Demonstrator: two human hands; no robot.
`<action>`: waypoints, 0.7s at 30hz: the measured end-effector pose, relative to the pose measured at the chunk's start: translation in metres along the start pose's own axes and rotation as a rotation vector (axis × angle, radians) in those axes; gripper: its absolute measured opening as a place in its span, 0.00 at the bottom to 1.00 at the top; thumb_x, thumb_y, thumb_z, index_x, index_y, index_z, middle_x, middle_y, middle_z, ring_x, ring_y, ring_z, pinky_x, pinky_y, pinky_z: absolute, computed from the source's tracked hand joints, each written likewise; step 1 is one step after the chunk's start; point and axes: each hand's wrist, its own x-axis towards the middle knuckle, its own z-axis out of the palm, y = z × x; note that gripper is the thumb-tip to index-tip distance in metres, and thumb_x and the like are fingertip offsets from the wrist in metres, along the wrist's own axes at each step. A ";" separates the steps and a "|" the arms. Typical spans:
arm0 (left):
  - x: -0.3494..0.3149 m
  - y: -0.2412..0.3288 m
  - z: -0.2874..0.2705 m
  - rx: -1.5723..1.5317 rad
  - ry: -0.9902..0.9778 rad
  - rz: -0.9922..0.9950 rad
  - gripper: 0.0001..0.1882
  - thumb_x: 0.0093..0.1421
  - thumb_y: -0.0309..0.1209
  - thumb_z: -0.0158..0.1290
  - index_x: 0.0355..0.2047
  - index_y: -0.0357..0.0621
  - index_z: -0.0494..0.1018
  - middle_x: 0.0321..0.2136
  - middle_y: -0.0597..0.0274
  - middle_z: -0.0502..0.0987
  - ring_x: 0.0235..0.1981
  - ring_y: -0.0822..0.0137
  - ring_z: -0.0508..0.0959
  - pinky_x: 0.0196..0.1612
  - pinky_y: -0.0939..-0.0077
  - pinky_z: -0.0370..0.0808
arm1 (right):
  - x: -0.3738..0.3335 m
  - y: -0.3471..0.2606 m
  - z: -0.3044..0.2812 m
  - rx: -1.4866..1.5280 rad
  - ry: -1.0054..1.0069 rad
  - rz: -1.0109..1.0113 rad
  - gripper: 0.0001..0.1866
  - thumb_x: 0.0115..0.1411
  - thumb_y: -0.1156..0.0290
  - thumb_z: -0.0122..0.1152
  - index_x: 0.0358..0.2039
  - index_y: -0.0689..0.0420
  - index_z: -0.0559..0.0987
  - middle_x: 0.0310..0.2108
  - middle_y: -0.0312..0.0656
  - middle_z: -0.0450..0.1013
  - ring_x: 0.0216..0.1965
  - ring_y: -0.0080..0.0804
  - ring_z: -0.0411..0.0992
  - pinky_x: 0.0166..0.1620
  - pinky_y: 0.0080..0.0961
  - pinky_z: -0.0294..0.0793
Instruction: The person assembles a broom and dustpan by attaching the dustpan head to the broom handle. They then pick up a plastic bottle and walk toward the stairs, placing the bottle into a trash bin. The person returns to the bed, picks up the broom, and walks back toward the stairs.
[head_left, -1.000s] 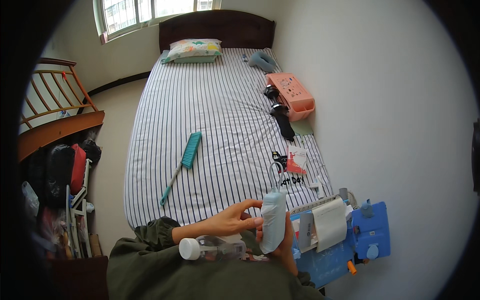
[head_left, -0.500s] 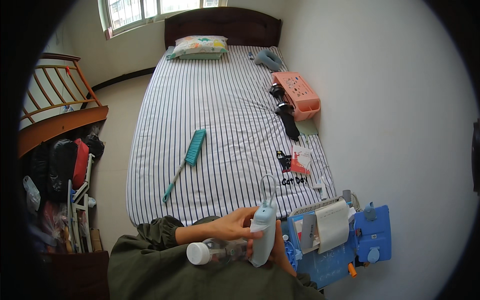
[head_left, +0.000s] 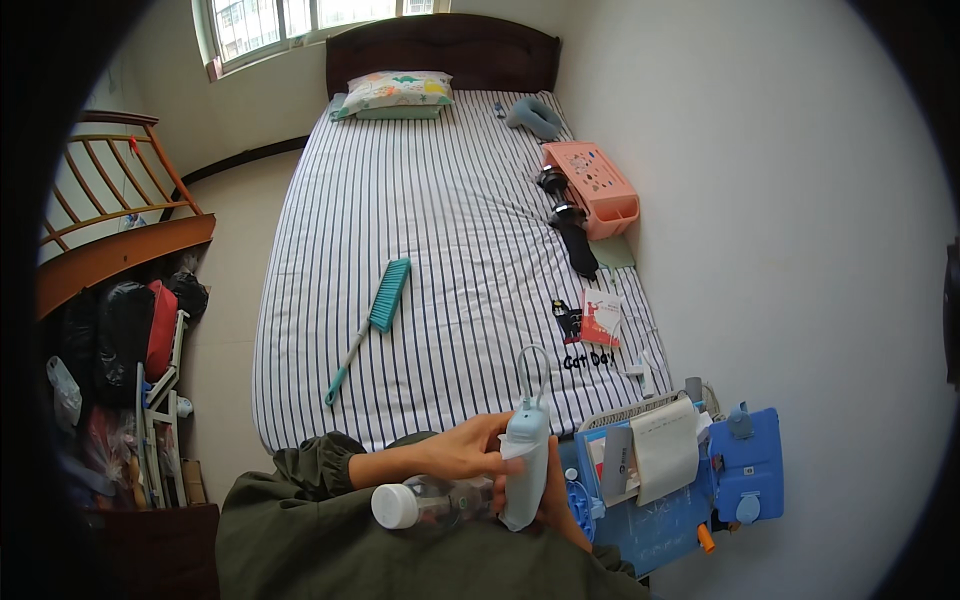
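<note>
A pale blue, rounded, upright device (head_left: 527,465) with a thin looped cord at its top is held in front of my body; its exact kind I cannot tell. Something whitish and thin, like a wrapper, covers part of it. My left hand (head_left: 478,448) grips its left side, the thumb pressed against the front. From the right, my right hand (head_left: 553,500) closes around it, mostly hidden behind it. Below my left wrist a clear plastic bottle (head_left: 445,503) with a white cap lies sideways against my dark green clothing; its far end disappears behind the device.
Ahead stretches a bed with a striped sheet (head_left: 400,180), a teal brush (head_left: 390,295) lying on it. Along the wall are a pink basket (head_left: 592,185), black-handled items (head_left: 572,225) and a red-white booklet (head_left: 601,318). A blue case (head_left: 655,535) with papers stands right; bags (head_left: 125,320) lie left.
The view has shifted very slightly. Both hands keep their hold on the pale blue device, and the bottle stays where it was.
</note>
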 end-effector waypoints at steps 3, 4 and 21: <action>0.001 -0.006 -0.001 -0.002 0.023 0.061 0.34 0.51 0.50 0.51 0.48 0.36 0.63 0.41 0.56 0.70 0.43 0.67 0.69 0.47 0.72 0.65 | 0.002 0.001 0.003 0.031 -0.068 -0.019 0.41 0.55 0.31 0.29 0.52 0.55 0.64 0.31 0.50 0.71 0.29 0.45 0.72 0.33 0.38 0.73; 0.001 -0.007 -0.001 -0.001 0.022 0.095 0.34 0.51 0.51 0.50 0.49 0.36 0.63 0.41 0.56 0.69 0.43 0.67 0.68 0.47 0.72 0.64 | 0.002 0.001 0.003 0.037 -0.075 -0.018 0.41 0.55 0.31 0.29 0.52 0.55 0.64 0.30 0.50 0.71 0.29 0.45 0.72 0.33 0.38 0.72; -0.002 -0.007 -0.003 -0.052 0.057 0.054 0.29 0.58 0.51 0.45 0.49 0.39 0.61 0.38 0.58 0.69 0.36 0.70 0.71 0.37 0.77 0.70 | 0.005 0.001 0.048 -0.174 0.404 -0.097 0.42 0.56 0.32 0.23 0.50 0.58 0.64 0.28 0.49 0.69 0.23 0.40 0.71 0.26 0.32 0.72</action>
